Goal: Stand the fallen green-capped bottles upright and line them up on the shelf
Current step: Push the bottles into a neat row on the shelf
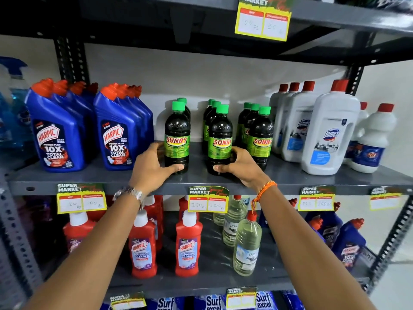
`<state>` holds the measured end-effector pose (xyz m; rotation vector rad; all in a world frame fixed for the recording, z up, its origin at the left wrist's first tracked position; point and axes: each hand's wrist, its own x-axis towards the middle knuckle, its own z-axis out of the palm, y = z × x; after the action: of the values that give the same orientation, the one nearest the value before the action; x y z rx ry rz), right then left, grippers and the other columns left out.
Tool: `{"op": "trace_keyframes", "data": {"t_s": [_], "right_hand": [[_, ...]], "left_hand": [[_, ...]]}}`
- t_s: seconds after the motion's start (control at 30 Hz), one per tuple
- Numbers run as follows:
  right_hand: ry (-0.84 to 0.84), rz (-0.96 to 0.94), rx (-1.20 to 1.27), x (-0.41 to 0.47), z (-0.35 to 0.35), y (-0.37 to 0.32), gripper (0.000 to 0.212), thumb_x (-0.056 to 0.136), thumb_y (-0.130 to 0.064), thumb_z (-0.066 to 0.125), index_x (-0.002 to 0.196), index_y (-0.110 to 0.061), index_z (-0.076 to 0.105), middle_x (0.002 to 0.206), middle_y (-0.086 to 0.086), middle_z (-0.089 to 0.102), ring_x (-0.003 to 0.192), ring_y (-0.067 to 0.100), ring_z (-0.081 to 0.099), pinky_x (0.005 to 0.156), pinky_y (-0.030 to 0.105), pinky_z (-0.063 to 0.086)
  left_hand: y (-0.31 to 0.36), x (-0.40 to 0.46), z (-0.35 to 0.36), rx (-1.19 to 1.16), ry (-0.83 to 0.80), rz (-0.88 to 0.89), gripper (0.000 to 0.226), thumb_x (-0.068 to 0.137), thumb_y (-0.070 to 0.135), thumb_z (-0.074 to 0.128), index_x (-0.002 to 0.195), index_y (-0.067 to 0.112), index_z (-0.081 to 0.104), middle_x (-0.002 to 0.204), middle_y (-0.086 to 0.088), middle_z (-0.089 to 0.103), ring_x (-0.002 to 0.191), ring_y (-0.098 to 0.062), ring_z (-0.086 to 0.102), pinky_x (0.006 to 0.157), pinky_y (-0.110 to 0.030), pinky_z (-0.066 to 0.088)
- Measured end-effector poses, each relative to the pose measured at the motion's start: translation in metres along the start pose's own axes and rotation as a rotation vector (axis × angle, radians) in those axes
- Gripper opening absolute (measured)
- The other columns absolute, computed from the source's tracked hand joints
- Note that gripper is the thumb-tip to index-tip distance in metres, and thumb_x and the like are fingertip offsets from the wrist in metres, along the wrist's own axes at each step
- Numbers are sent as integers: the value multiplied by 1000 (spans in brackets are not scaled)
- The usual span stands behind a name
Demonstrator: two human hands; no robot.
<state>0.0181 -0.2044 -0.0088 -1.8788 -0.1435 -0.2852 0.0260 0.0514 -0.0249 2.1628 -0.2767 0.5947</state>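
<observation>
Grey metal shelf (pixel 290 175), middle tier: green-capped SUNNY bottles all upright in 3 rows running front to back, near shelf's centre. Left hand (pixel 154 166) wraps base of front bottle in left row (pixel 177 139), thumb across its front. Right hand (pixel 240 167) grips base of front bottle in mid row (pixel 220 142), likewise. Both bottles stand on shelf near front edge. Right row (pixel 260 137) untouched, just beside. Blue Harpic bottles (pixel 58 130) to the left, white Domex bottles (pixel 330 130) to the right. Price tags (pixel 207 199) hang on front edge.
</observation>
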Motion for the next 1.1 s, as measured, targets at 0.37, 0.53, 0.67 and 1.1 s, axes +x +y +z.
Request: {"op": "trace_keyframes", "data": {"t_s": [0.37,0.53,0.67,1.1], "right_hand": [[556,-39,-376,-20,-75,23,92,58,-30,97,129,-4,45,126,11,53,121,30,54,105,40,47],[269,64,-264,12,-90,28,77,66,-24,93,128,-6,51,130,10,66,122,27,62,105,36,49],[211,35,-285,12,-95,38,62,75,-23,87,130,-11,61,125,8,71,118,25,65,102,33,50],[297,-44,-389,-11,-96,45,71,71,-41,88,125,-8,57,125,8,71,115,26,66,90,29,49]], "left_hand": [[-31,-69,42,437,368,354,39,102,35,44,110,9,71,107,-8,70,100,-28,59,91,-38,41],[-40,-66,49,505,398,370,37,101,34,42,111,9,67,106,-8,68,97,-29,59,90,-43,43],[-40,-63,52,501,420,358,34,101,34,42,109,12,66,104,-6,67,95,-29,58,88,-44,41],[-38,-65,54,420,475,396,35,99,27,43,109,9,71,105,-8,71,96,-27,57,89,-44,41]]}}
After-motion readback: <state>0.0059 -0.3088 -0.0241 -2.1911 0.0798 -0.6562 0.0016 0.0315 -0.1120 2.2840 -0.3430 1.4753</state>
